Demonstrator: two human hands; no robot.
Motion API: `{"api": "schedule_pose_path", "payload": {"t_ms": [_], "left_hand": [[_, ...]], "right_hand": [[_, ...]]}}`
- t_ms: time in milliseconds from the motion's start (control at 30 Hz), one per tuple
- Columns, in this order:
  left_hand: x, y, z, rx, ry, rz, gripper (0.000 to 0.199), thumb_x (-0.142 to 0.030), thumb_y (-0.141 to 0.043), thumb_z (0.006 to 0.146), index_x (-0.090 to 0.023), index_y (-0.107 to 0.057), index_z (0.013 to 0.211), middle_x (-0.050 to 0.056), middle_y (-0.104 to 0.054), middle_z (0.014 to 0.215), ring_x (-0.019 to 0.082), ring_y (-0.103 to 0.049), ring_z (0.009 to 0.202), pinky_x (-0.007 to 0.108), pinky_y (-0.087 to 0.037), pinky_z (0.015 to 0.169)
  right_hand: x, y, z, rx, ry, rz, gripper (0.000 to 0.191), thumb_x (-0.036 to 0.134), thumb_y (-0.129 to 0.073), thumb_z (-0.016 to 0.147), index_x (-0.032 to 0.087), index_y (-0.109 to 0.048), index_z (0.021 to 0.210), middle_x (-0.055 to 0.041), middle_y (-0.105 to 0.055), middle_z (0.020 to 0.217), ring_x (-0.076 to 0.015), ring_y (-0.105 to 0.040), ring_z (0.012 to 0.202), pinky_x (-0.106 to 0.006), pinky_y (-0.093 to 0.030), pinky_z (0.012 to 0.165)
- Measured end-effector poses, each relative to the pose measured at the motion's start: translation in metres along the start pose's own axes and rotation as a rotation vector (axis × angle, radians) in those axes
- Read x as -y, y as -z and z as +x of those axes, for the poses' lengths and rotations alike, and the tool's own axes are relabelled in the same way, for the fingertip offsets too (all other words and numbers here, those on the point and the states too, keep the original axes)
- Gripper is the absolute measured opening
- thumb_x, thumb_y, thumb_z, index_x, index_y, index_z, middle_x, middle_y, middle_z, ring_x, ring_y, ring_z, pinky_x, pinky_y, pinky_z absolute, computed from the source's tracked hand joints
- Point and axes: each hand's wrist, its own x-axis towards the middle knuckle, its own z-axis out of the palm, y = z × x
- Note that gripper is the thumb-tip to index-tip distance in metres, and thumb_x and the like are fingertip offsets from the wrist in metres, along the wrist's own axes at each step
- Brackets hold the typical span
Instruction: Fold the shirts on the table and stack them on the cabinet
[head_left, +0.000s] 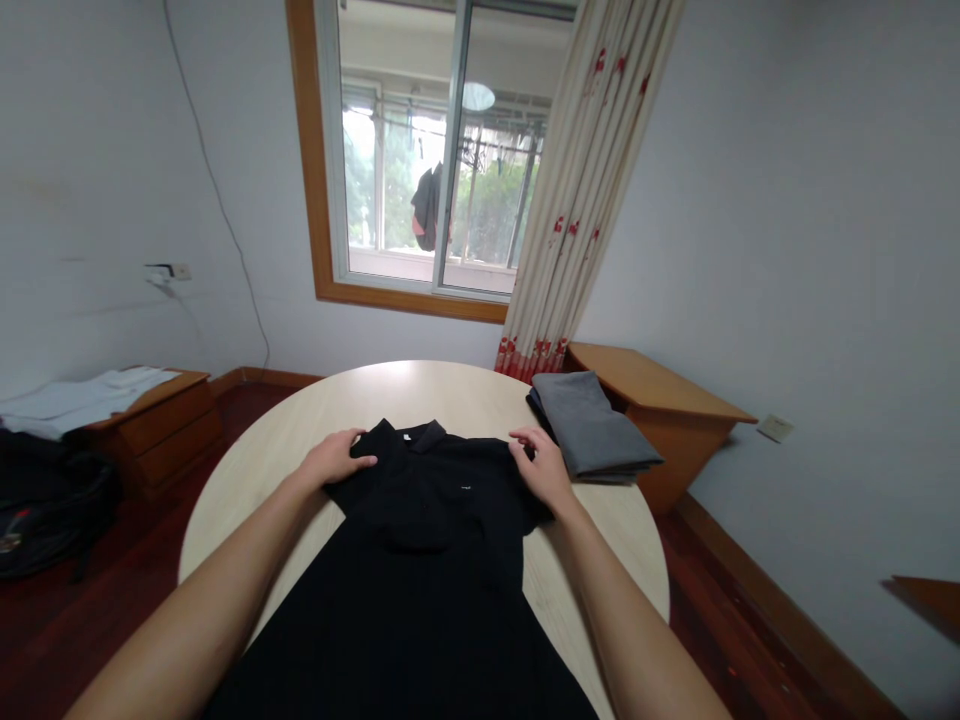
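One black polo shirt (420,600) runs lengthwise toward the window (394,200), collar (430,438) leading, left hand (334,458) and right hand (544,467) at its sleeves (351,488), can't tell if gripping.

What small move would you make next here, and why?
I'd probably smooth the black shirt gently outward: its chest looks rumpled, and the hands are well placed for it, with the left hand at one sleeve and the right hand near the other.
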Motion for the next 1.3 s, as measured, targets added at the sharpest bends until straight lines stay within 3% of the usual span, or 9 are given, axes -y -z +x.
{"api": "schedule_pose_path", "payload": {"t_ms": [167, 367, 467, 767, 933, 1033, 1133, 1200, 1300], "left_hand": [[-0.005, -0.002, 0.0, 0.033, 0.003, -0.114, 0.069, -0.039, -0.073, 0.068, -0.022, -0.056, 0.132, 0.011, -0.07, 0.119, 0.029, -0.068, 0.103, 0.04, -0.053, 0.091], [-0.036, -0.012, -0.007, 0.066, -0.167, -0.266, 0.066, -0.031, -0.064, 0.07, -0.02, -0.055, 0.135, 0.009, -0.071, 0.113, 0.027, -0.068, 0.102, 0.041, -0.052, 0.095], [-0.05, -0.009, -0.012, 0.012, -0.284, -0.276, 0.055, -0.031, -0.059, 0.076, -0.021, -0.06, 0.13, 0.007, -0.072, 0.11, 0.026, -0.068, 0.103, 0.04, -0.05, 0.096], [-0.036, 0.028, -0.007, -0.515, -0.081, -0.283, 0.035, -0.038, -0.061, 0.08, -0.021, -0.069, 0.109, 0.007, -0.075, 0.103, 0.026, -0.069, 0.101, 0.038, -0.053, 0.094], [-0.005, 0.049, -0.005, -0.863, 0.08, -0.26, 0.027, -0.033, -0.06, 0.081, -0.018, -0.069, 0.102, 0.006, -0.073, 0.104, 0.022, -0.068, 0.099, 0.034, -0.052, 0.093], [0.018, 0.064, -0.009, -0.98, 0.243, -0.191, 0.028, -0.03, -0.06, 0.081, -0.017, -0.069, 0.104, 0.006, -0.072, 0.094, 0.021, -0.067, 0.084, 0.036, -0.055, 0.085], [0.024, 0.073, -0.013, -1.005, 0.268, -0.133, 0.028, -0.025, -0.055, 0.081, -0.014, -0.068, 0.104, 0.007, -0.071, 0.092, 0.021, -0.063, 0.077, 0.041, -0.054, 0.085], [0.013, 0.07, -0.013, -0.982, 0.205, -0.094, 0.025, -0.023, -0.054, 0.08, -0.016, -0.069, 0.099, 0.006, -0.071, 0.096, 0.022, -0.063, 0.083, 0.041, -0.051, 0.092], [-0.022, 0.046, -0.013, -0.762, -0.045, -0.037, 0.022, -0.028, -0.053, 0.084, -0.018, -0.07, 0.095, 0.007, -0.072, 0.098, 0.023, -0.064, 0.095, 0.038, -0.049, 0.096]], "right_hand": [[0.005, -0.016, -0.008, 0.338, -0.022, 0.029, 0.025, 0.028, -0.062, 0.084, 0.017, -0.07, 0.105, -0.0107, -0.068, 0.106, -0.0232, -0.064, 0.097, -0.041, -0.049, 0.092], [-0.002, -0.02, -0.012, 0.467, -0.063, -0.043, 0.037, 0.03, -0.063, 0.085, 0.015, -0.066, 0.119, -0.0142, -0.064, 0.125, -0.0254, -0.06, 0.117, -0.044, -0.042, 0.107], [-0.002, -0.017, -0.011, 0.514, -0.114, -0.094, 0.042, 0.03, -0.064, 0.086, 0.013, -0.064, 0.124, -0.0156, -0.062, 0.129, -0.0261, -0.058, 0.121, -0.043, -0.04, 0.11], [0.002, -0.012, -0.009, 0.532, -0.283, -0.186, 0.047, 0.033, -0.065, 0.087, 0.013, -0.062, 0.129, -0.0151, -0.059, 0.136, -0.0261, -0.055, 0.126, -0.04, -0.038, 0.112], [0.004, -0.007, -0.007, 0.502, -0.372, -0.267, 0.049, 0.035, -0.064, 0.087, 0.012, -0.061, 0.13, -0.0151, -0.059, 0.137, -0.0266, -0.056, 0.126, -0.038, -0.039, 0.11], [0.003, -0.005, -0.007, 0.471, -0.387, -0.322, 0.049, 0.036, -0.064, 0.088, 0.01, -0.061, 0.13, -0.0164, -0.06, 0.135, -0.0272, -0.057, 0.125, -0.036, -0.041, 0.108], [0.001, -0.006, -0.007, 0.456, -0.363, -0.329, 0.049, 0.036, -0.064, 0.088, 0.008, -0.062, 0.129, -0.0178, -0.061, 0.132, -0.0277, -0.058, 0.123, -0.037, -0.042, 0.107], [0.0, -0.006, -0.006, 0.435, -0.31, -0.307, 0.047, 0.034, -0.064, 0.087, 0.009, -0.063, 0.126, -0.0175, -0.062, 0.131, -0.0274, -0.058, 0.122, -0.038, -0.041, 0.108], [-0.001, -0.008, -0.007, 0.396, -0.182, -0.22, 0.039, 0.031, -0.064, 0.086, 0.012, -0.066, 0.121, -0.0146, -0.064, 0.128, -0.0253, -0.059, 0.12, -0.039, -0.041, 0.109]]}}
